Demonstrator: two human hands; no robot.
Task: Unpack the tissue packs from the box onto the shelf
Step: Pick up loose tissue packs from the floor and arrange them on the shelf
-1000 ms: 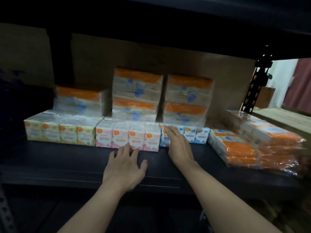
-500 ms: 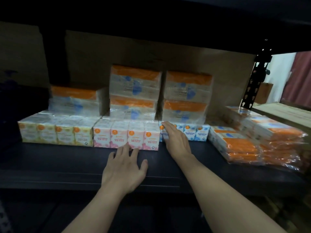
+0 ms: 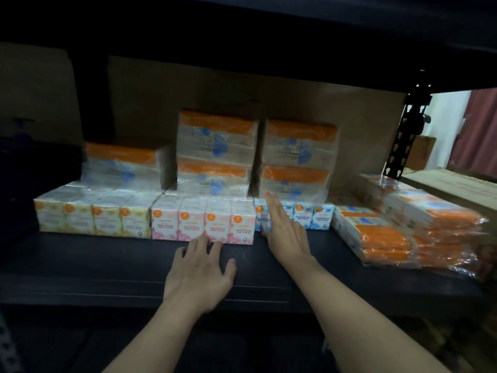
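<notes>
Tissue packs stand in a front row on the dark shelf (image 3: 107, 259): a yellow pack (image 3: 92, 215) at left, a pink rose-scented pack (image 3: 204, 222) in the middle, a blue pack (image 3: 309, 215) to the right. My left hand (image 3: 200, 270) lies flat on the shelf with its fingertips touching the pink pack's front. With straight fingers, my right hand (image 3: 285, 230) presses against the left end of the blue pack. Neither hand holds anything. No box is in view.
Orange-topped packs (image 3: 217, 146) are stacked two high behind the row, with a single one (image 3: 123, 162) at left. Flat orange packs (image 3: 403, 227) pile up at the shelf's right end. A perforated black upright (image 3: 403, 146) stands behind them. The upper shelf hangs low overhead.
My left hand has slid forward until its fingertips touch the pink pack. My right hand stays against the blue pack, reaching slightly higher up it.
</notes>
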